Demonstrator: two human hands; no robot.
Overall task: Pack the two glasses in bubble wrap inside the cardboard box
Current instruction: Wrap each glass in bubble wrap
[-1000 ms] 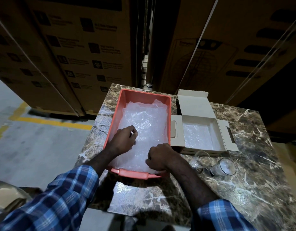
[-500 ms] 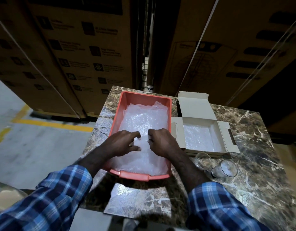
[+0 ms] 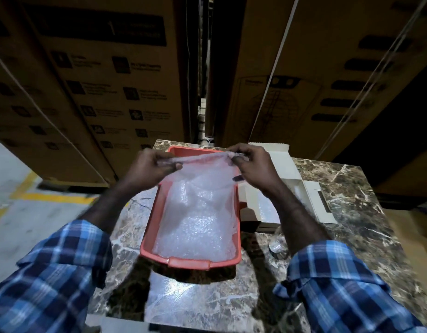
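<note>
A sheet of bubble wrap (image 3: pixel 203 174) hangs lifted above the red plastic tray (image 3: pixel 191 261). My left hand (image 3: pixel 150 168) pinches its top left corner and my right hand (image 3: pixel 252 165) pinches its top right corner. More bubble wrap (image 3: pixel 195 229) lies in the tray beneath. The small white cardboard box (image 3: pixel 313 200) stands open to the right of the tray, partly hidden by my right forearm. One clear glass (image 3: pixel 277 247) shows on the marble table beside my right sleeve; the other glass is hidden.
The marble table (image 3: pixel 352 236) ends close behind the tray and box. Tall stacked cardboard cartons (image 3: pixel 111 80) rise just behind it. Grey floor with yellow lines (image 3: pixel 27 195) lies to the left.
Both hands have risen from the tray, lifting one bubble wrap sheet by its top corners. The head camera has tilted, and my right arm now covers most of the glasses.
</note>
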